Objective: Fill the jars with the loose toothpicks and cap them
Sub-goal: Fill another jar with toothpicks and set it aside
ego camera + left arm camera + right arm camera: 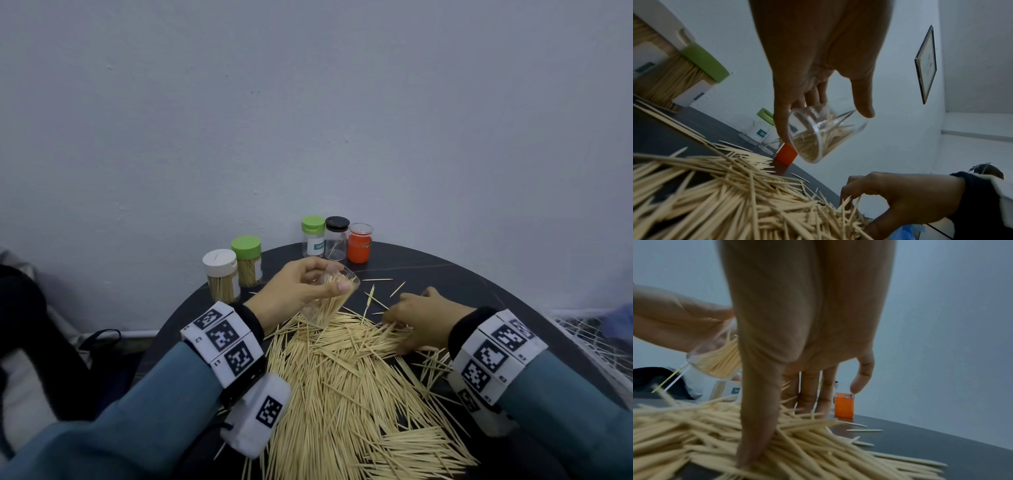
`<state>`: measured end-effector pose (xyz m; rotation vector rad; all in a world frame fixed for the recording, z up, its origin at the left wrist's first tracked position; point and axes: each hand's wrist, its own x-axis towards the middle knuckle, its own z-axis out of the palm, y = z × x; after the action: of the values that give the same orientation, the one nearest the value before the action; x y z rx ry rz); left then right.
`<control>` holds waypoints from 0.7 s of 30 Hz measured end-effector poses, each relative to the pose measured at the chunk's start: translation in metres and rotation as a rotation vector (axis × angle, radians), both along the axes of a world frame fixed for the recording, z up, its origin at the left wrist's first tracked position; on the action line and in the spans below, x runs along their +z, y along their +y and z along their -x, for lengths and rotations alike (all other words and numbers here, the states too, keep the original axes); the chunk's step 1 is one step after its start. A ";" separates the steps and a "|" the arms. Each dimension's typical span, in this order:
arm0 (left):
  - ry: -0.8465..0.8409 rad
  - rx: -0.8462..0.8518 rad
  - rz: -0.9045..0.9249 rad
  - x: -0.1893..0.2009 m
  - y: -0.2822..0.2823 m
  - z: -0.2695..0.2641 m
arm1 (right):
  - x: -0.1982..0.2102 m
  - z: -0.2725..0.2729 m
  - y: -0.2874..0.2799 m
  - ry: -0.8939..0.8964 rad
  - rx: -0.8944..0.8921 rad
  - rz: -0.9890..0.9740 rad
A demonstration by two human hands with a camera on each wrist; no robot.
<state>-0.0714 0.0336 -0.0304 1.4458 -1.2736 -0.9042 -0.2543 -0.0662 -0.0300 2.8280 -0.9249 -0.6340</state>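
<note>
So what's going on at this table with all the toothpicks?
A person is filling jars. The left hand holds a clear uncapped jar, tilted and partly filled, above the big pile of loose wooden toothpicks on the dark round table. The right hand gathers more from the pile. Two full capped jars stand at the left.

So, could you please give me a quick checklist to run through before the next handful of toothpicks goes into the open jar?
1. Left hand holds the open jar firmly, thumb and fingers round it: ok.
2. Jar has room: partly filled, ok.
3. Jar mouth faces the right hand: tilted that way, ok.
4. Right hand has a bundle: fingers are in the pile, but a secure pinch: cannot tell.
5. Bundle aligned with the jar: sticks lie crisscrossed, not ok.
6. Lid for this jar within reach: cannot tell, none seen loose on the table.
</note>
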 end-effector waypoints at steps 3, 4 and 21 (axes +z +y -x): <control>-0.003 -0.001 0.001 0.001 0.001 0.000 | 0.005 -0.002 0.007 0.000 0.023 0.008; -0.006 -0.004 0.000 0.001 0.001 0.000 | 0.006 -0.003 0.009 0.003 0.028 0.023; -0.001 0.010 -0.001 0.002 0.001 0.000 | 0.005 -0.004 0.010 -0.181 -0.060 -0.250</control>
<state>-0.0709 0.0348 -0.0287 1.4519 -1.2655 -0.8974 -0.2504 -0.0562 -0.0255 3.1335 -1.0280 -0.5416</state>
